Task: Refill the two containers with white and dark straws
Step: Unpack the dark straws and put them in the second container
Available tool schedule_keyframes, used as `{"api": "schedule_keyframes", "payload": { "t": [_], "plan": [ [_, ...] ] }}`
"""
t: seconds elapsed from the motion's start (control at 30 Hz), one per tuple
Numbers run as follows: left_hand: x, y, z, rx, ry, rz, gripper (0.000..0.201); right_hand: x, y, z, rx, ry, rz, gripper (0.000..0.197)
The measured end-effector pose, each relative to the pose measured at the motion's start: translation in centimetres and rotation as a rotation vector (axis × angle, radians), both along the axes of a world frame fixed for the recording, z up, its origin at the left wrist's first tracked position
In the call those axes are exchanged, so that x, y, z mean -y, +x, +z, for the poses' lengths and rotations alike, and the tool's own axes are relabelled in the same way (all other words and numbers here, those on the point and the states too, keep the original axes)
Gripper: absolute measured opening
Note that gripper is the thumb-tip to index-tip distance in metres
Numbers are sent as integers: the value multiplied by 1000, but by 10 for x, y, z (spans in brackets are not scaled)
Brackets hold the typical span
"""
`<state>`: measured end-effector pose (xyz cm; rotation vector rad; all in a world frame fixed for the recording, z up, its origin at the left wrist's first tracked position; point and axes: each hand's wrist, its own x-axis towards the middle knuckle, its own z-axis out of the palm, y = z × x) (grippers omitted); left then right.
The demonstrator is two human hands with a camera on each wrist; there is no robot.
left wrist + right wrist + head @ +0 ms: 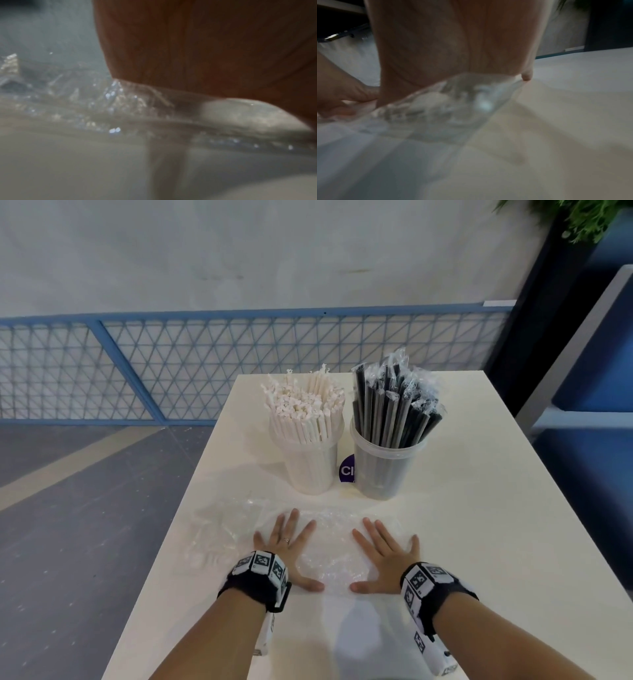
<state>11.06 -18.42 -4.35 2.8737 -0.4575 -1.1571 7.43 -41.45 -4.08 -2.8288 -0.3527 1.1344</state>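
Observation:
Two clear plastic containers stand side by side at the middle of the white table (479, 508). The left container (310, 463) is packed with white paper-wrapped straws (301, 405). The right container (385, 467) holds dark straws (394, 409) in clear wrappers. Nearer to me, a crumpled clear plastic bag (329, 546) lies flat on the table. My left hand (287, 546) and right hand (383, 549) both press on it, palms down with fingers spread. The wrist views show each palm on the bag (120, 102), (440, 108).
A second clear wrapper (219, 529) lies at the table's left edge. A purple round sticker (346, 469) shows between the containers. A blue mesh railing (205, 364) runs behind the table, and blue furniture (589, 422) stands to the right.

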Motion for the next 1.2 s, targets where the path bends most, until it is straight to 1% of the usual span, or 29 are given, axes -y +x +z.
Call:
{"api": "schedule_keyframes", "payload": {
  "t": [0.1,0.23,0.33,0.4,0.43,0.47,0.5,0.53,0.57,0.6,0.63,0.67,0.73,0.77,0.83,0.87,0.93,1.0,1.1,1.13,1.2],
  "plan": [
    [-2,1,1,-13,-3,18,143,14,-4,1,5,-6,-32,107],
    [-3,1,3,-27,-5,17,145,29,-7,0,12,-10,-55,113],
    [4,2,13,-53,27,49,137,33,-6,1,-2,-10,-39,123],
    [24,4,29,33,33,105,120,31,-8,6,62,27,-31,130],
    [37,7,40,121,-14,138,109,29,-8,12,141,79,-72,132],
    [51,10,53,219,-130,179,97,27,-9,20,253,157,-156,130],
    [65,13,66,313,-305,220,88,25,-8,30,392,263,-265,119],
    [78,16,81,399,-500,245,84,24,-6,41,537,398,-381,98],
    [90,19,96,460,-666,258,83,24,-2,52,669,544,-500,76],
    [99,23,111,490,-788,269,87,24,4,62,789,673,-598,62],
    [108,29,125,507,-875,284,92,27,12,72,885,784,-664,59],
    [114,36,135,517,-938,305,97,31,21,83,950,876,-711,63],
    [122,52,152,524,-993,349,103,42,39,103,1021,975,-748,76],
    [123,60,159,506,-982,374,106,48,49,111,1019,996,-748,84],
    [123,74,168,400,-925,424,116,59,67,123,937,1014,-735,99],
    [121,81,170,343,-905,429,121,64,75,128,870,1025,-725,105],
    [120,94,172,288,-897,395,127,72,92,132,716,1053,-704,120],
    [120,104,168,287,-931,369,124,80,106,134,565,1053,-647,131],
    [122,111,157,285,-1010,415,115,84,122,135,433,1096,-581,127],
    [124,111,154,268,-1039,420,115,84,125,134,414,1111,-570,128],
    [130,112,146,237,-1075,401,114,81,129,134,430,1100,-540,129]
  ]
}}
